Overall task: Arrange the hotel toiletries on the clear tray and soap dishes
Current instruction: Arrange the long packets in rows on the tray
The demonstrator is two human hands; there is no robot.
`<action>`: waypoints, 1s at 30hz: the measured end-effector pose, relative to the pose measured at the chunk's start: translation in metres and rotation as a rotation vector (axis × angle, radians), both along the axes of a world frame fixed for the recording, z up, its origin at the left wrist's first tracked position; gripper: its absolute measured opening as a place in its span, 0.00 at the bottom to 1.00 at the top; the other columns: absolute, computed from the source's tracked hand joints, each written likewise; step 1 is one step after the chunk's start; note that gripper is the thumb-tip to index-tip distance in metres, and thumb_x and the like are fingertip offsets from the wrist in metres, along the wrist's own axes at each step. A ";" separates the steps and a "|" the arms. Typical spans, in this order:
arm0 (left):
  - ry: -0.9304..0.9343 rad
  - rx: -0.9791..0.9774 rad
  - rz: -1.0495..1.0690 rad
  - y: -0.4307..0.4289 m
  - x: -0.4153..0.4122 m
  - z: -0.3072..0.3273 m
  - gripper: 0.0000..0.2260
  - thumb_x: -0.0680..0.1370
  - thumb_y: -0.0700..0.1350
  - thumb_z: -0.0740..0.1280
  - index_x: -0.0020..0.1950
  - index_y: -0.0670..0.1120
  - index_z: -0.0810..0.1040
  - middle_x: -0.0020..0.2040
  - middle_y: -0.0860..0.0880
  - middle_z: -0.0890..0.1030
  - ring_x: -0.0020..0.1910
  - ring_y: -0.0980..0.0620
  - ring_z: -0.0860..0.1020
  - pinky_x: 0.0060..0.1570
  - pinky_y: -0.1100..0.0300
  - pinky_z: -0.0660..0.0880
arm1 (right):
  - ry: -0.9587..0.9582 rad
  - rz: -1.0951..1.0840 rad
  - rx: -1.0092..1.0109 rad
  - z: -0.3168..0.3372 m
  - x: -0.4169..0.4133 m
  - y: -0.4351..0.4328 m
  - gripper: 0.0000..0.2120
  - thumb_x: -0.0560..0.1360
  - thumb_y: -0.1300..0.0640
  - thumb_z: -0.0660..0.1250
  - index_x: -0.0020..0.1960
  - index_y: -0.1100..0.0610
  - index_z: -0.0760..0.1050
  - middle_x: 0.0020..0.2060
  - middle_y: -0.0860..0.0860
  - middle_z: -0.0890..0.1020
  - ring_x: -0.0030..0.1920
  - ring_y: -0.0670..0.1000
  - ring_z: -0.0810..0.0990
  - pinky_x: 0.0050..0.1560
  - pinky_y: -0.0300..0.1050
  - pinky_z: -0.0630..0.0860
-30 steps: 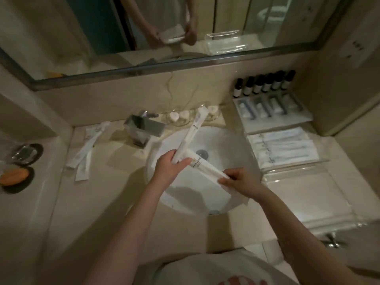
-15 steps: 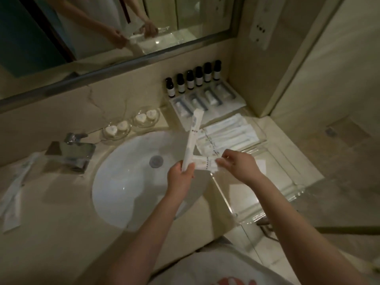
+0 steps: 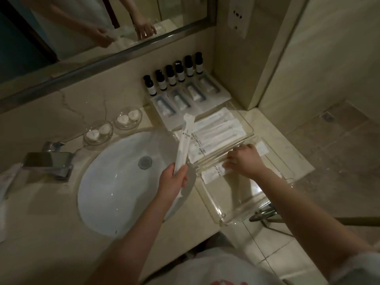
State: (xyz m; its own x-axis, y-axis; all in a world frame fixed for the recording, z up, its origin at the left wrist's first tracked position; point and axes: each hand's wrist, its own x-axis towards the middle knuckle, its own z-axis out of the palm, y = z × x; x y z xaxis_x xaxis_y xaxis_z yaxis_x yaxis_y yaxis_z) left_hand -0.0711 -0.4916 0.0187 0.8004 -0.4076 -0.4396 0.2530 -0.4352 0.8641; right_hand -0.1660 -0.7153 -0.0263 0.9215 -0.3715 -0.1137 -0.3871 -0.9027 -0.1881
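Dark print runs along the long white packet (image 3: 183, 140) that the left hand (image 3: 171, 182) grips upright at centre frame, but it is too small to read, as are the white labels on the dark bottles (image 3: 170, 78) at upper centre. Right of centre, the right hand (image 3: 245, 161) rests with bent fingers on a second packet (image 3: 214, 171) lying flat in the clear tray (image 3: 232, 220); pinching or pressing cannot be told. The veined beige stone counter (image 3: 51, 202) holds a white oval basin (image 3: 115, 182), a chrome faucet (image 3: 47, 161) and glass soap dishes (image 3: 98, 132).
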 end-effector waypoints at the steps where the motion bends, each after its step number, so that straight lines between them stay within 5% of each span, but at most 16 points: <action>1: 0.009 0.001 -0.012 -0.001 0.000 -0.001 0.08 0.78 0.43 0.63 0.39 0.47 0.74 0.32 0.48 0.76 0.26 0.56 0.72 0.31 0.65 0.72 | -0.033 -0.020 -0.026 -0.004 -0.002 0.002 0.11 0.65 0.46 0.71 0.39 0.54 0.81 0.37 0.50 0.82 0.45 0.56 0.79 0.49 0.48 0.68; 4: 0.030 0.008 -0.040 -0.002 -0.001 -0.001 0.07 0.77 0.44 0.63 0.40 0.46 0.75 0.34 0.47 0.77 0.29 0.53 0.74 0.36 0.59 0.73 | -0.142 -0.092 -0.114 -0.015 -0.012 0.012 0.13 0.59 0.48 0.75 0.38 0.54 0.77 0.34 0.50 0.79 0.40 0.56 0.78 0.47 0.48 0.70; 8: 0.091 -0.012 -0.086 -0.008 -0.002 0.005 0.06 0.78 0.44 0.63 0.42 0.44 0.77 0.34 0.47 0.78 0.31 0.52 0.75 0.37 0.59 0.74 | -0.298 -0.189 -0.005 -0.016 -0.015 0.024 0.18 0.68 0.43 0.66 0.49 0.55 0.77 0.44 0.53 0.80 0.46 0.57 0.78 0.49 0.50 0.70; 13: 0.297 -0.092 -0.192 -0.024 -0.008 0.019 0.08 0.79 0.44 0.62 0.43 0.44 0.78 0.32 0.47 0.75 0.28 0.53 0.73 0.31 0.64 0.72 | -0.591 -0.433 0.865 0.038 0.010 0.055 0.16 0.76 0.48 0.65 0.58 0.56 0.74 0.46 0.48 0.78 0.46 0.46 0.76 0.47 0.39 0.73; 17: 0.317 -0.004 -0.428 -0.032 -0.013 0.030 0.07 0.78 0.45 0.62 0.43 0.47 0.78 0.33 0.48 0.77 0.30 0.53 0.75 0.35 0.63 0.74 | -0.628 -0.555 1.286 0.067 0.020 0.043 0.04 0.76 0.54 0.66 0.45 0.54 0.74 0.38 0.47 0.77 0.41 0.49 0.76 0.44 0.46 0.74; 21: 0.193 0.065 -0.554 -0.039 -0.012 0.029 0.03 0.78 0.45 0.64 0.49 0.49 0.77 0.41 0.53 0.80 0.42 0.53 0.79 0.44 0.62 0.75 | -0.632 -0.482 1.259 0.074 0.011 0.030 0.04 0.76 0.60 0.66 0.49 0.59 0.79 0.41 0.53 0.81 0.43 0.53 0.79 0.47 0.52 0.75; 24: -0.058 -0.029 -0.302 -0.049 0.002 0.039 0.06 0.75 0.45 0.68 0.52 0.49 0.76 0.44 0.54 0.77 0.45 0.55 0.75 0.42 0.67 0.72 | -0.506 -0.296 1.103 0.083 0.005 0.019 0.05 0.75 0.60 0.68 0.41 0.61 0.78 0.35 0.54 0.78 0.38 0.51 0.75 0.41 0.48 0.71; 28: -0.330 -0.082 -0.391 -0.059 0.021 0.061 0.03 0.74 0.44 0.69 0.45 0.46 0.78 0.35 0.57 0.74 0.34 0.63 0.70 0.37 0.71 0.68 | -0.265 -0.095 0.909 0.092 0.010 0.015 0.15 0.72 0.56 0.71 0.39 0.69 0.75 0.31 0.56 0.71 0.33 0.51 0.68 0.36 0.43 0.65; 30: -0.403 -0.068 -0.422 -0.062 0.023 0.064 0.09 0.75 0.43 0.68 0.37 0.40 0.76 0.29 0.55 0.69 0.28 0.62 0.66 0.31 0.70 0.64 | -0.233 -0.090 0.883 0.094 0.012 0.016 0.18 0.72 0.55 0.71 0.39 0.71 0.73 0.30 0.56 0.69 0.32 0.50 0.66 0.33 0.39 0.64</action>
State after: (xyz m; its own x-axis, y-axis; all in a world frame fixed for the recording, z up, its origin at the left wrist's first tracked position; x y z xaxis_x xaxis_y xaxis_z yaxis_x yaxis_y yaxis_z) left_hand -0.0480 -0.5539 0.0824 0.6611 -0.7441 -0.0964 -0.2846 -0.3675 0.8854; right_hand -0.1538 -0.6993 0.0677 0.9284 -0.3096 -0.2053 -0.3147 -0.3621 -0.8774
